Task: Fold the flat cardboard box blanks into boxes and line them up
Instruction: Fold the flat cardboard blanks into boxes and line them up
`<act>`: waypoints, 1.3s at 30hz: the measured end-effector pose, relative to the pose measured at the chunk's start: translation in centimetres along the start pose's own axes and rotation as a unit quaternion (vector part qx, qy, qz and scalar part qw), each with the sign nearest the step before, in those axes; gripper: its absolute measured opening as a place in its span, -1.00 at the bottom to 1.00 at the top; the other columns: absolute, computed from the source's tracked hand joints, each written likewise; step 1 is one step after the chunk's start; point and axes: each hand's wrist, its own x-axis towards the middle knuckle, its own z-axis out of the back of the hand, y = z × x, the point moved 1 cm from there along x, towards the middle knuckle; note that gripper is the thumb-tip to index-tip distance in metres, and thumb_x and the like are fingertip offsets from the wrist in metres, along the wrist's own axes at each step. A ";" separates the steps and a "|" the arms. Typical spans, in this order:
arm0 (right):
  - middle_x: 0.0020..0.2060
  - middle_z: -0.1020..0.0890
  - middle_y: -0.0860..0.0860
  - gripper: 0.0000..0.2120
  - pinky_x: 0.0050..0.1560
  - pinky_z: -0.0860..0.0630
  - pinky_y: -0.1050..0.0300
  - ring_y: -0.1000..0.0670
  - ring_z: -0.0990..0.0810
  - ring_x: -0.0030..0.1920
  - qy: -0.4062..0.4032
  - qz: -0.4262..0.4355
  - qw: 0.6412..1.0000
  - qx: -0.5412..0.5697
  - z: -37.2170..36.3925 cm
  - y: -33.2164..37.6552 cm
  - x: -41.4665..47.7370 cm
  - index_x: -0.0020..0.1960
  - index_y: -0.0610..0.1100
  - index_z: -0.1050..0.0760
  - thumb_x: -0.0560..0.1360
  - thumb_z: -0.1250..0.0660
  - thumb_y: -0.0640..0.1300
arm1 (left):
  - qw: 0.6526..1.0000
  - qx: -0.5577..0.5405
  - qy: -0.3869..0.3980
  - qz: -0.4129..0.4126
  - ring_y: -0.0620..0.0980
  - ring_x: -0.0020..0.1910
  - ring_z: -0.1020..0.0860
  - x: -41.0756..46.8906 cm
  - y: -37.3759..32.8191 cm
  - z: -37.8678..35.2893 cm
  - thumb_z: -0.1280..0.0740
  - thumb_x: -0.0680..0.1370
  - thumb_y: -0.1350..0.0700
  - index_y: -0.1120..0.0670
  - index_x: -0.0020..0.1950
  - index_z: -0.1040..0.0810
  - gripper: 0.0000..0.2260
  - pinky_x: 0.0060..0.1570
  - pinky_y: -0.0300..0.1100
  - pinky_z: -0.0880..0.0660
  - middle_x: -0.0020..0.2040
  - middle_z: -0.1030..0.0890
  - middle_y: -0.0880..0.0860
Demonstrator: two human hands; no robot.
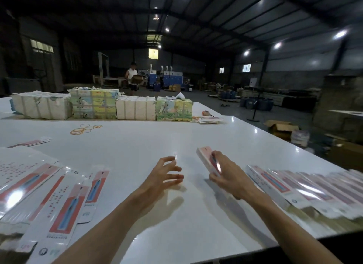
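Head view: a broad, glossy white surface fills most of the frame inside a dim warehouse. Along its far edge stands a line of four wrapped bundles, two in plain white paper with bands and two printed with green and yellow pictures; whatever writing is on them is too small to read. At the near left lie the flat blanks, overlapping loosely in a fan. Each is long and white with a red-pink panel, a blue stripe and rows of small red characters that are too blurred to make out. A round logo at the near end of one is likewise unreadable. At the near right, a row of folded boxes lies side by side along the surface's edge, with the same pink and white print under shiny film. Between the two groups, the left hand hovers over the bare surface, its fingers spread, slightly bent and holding nothing. The right hand grips a folded box, thumb and fingers curled round its near end, the far end pointing away and up, just left of the row. Farther back on the left lies a scatter of yellow and orange rubber bands, and a small orange object sits beside the rightmost bundle.
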 end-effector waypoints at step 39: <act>-0.39 -0.59 0.08 -0.81 -0.22 -0.44 0.02 -0.06 -0.58 -0.27 -0.148 0.021 0.983 0.104 -8.5 2.8 6.1 0.16 -0.04 -0.57 0.64 -0.22 -0.20 | 0.838 0.525 -0.067 0.131 -0.05 0.01 -0.64 -3.7 -9.8 5.6 -0.44 0.64 0.02 0.06 0.36 -0.53 -0.67 0.12 -0.10 -0.58 0.16 -0.67 0.05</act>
